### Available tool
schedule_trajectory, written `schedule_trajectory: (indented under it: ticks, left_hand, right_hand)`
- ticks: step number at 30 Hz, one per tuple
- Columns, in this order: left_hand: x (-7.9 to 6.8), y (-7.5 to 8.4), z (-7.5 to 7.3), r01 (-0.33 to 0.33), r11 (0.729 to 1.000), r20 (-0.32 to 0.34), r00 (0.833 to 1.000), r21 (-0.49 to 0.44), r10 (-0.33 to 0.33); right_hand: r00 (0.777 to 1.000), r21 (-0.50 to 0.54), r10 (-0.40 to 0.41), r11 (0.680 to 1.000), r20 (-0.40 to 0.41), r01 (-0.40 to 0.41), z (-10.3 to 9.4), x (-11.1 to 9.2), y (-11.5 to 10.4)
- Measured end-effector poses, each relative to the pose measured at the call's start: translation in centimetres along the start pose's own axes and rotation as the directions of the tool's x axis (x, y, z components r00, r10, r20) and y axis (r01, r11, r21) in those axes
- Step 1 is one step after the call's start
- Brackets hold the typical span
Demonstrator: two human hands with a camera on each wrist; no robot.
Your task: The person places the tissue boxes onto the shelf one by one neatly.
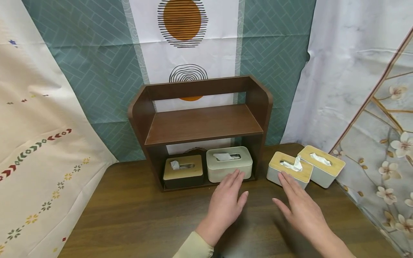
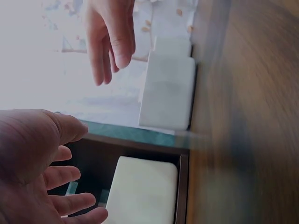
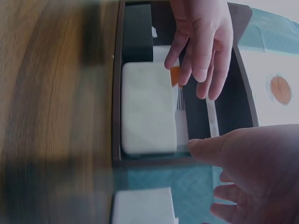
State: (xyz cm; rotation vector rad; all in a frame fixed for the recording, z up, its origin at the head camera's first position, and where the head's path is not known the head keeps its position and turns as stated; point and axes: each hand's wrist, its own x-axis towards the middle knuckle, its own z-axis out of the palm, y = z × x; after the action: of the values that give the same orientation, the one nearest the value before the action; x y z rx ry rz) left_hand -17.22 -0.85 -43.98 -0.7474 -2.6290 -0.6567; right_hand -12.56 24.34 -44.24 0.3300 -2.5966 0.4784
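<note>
My left hand (image 1: 226, 200) hovers over the table before a cream tissue box (image 1: 222, 172), fingers extended and nothing held. That box stands in the lower compartment of a brown shelf (image 1: 206, 123), next to a black tissue box with a wooden lid (image 1: 184, 181). To the right, my right hand (image 1: 301, 211) is also empty, its straight fingertips overlapping the front of a white tissue box with a wooden lid (image 1: 292, 172) in the head view. In the left wrist view, the cream box (image 2: 145, 191) lies beyond my left fingers.
Another white, wooden-lidded tissue box (image 1: 326, 172) stands at the far right, beside the floral curtain (image 1: 380, 150). Tissue pokes from each box's slot. The shelf's upper level is bare, and patterned cloth (image 1: 96, 64) hangs behind it. Brown tabletop (image 1: 135, 218) spreads before the shelf.
</note>
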Motion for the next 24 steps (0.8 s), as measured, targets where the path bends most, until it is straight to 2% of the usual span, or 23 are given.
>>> schedule_trajectory:
  ticks: [6, 12, 19, 24]
  left_hand:
    - [0.8, 1.1, 0.7, -0.003, 1.0, 0.029, 1.0, -0.006, 0.003]
    - [1.8, 2.3, 1.5, -0.028, 1.0, 0.036, 0.999, -0.011, 0.029]
    - [2.9, 3.4, 2.9, -0.056, 0.998, 0.034, 0.998, 0.029, 0.055]
    - [3.9, 4.1, 3.6, -0.049, 0.997, 0.065, 0.997, 0.054, 0.046]
  right_hand:
    - [0.998, -0.003, 0.057, 0.998, 0.025, -0.056, -0.6, -0.5, 1.3]
    - [0.997, -0.014, 0.076, 0.997, 0.011, -0.076, -0.9, -0.8, 2.7]
    - [0.995, -0.045, 0.101, 0.994, 0.014, -0.1, -1.2, -0.8, 4.3]
    - [0.994, -0.053, 0.11, 0.993, 0.021, -0.109, -1.3, -0.9, 4.9]
